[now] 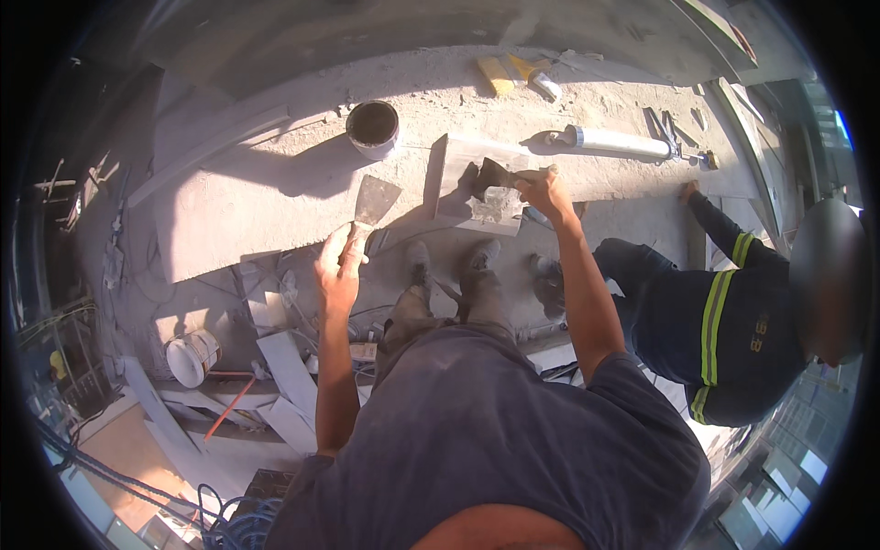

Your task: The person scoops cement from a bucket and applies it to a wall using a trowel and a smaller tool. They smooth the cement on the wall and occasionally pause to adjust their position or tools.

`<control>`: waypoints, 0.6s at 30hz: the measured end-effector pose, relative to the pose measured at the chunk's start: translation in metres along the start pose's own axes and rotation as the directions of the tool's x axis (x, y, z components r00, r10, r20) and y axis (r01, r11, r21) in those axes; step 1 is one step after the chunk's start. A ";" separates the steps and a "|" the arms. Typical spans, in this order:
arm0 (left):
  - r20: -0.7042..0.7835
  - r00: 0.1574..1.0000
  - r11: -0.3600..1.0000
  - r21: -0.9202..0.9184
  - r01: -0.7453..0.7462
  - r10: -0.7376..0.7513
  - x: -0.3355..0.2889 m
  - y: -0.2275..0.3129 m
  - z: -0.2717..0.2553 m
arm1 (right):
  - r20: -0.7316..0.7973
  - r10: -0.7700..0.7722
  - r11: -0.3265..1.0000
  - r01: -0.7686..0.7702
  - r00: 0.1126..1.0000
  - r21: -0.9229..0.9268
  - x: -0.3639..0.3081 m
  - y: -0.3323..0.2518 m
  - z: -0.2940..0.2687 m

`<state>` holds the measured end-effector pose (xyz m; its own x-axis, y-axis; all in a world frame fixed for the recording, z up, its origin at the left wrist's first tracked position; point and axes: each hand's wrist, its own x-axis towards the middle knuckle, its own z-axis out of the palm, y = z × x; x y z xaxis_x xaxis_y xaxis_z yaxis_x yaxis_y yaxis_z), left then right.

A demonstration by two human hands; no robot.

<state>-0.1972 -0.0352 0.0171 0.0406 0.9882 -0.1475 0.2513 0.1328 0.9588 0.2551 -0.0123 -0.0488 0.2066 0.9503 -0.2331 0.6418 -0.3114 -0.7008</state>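
My left hand (339,266) is closed round the handle of a putty knife (377,198), its wide grey blade pointing away from me. In my right hand (547,194) is a scraper (495,174) with a dark, smeared blade, held above a flat square board (458,163). Grey paste (500,203) lies on that board, partly in shadow. Whether the blade touches the board or paste, I cannot tell. Just beyond the left putty knife stands a round pot (389,147) with a dark inside.
A caulking gun (619,142) lies at the right of the dusty work surface (238,206), brushes (497,75) at its far side. A co-worker (733,330) in a dark striped top crouches at my right. Below are a white bucket (192,357), offcut boards (289,371) and blue rope (238,522).
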 end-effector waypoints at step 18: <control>-0.008 0.999 0.996 -0.083 0.032 -0.033 -0.002 -0.007 0.031 | -0.056 -0.013 0.897 -0.013 0.998 -0.441 -0.057 -0.052 0.011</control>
<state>-0.1691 -0.0401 0.0026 0.0248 0.9839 -0.1770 0.1713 0.1703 0.9704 0.2014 -0.0499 -0.0067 0.2394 0.9529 -0.1859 0.8989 -0.2900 -0.3286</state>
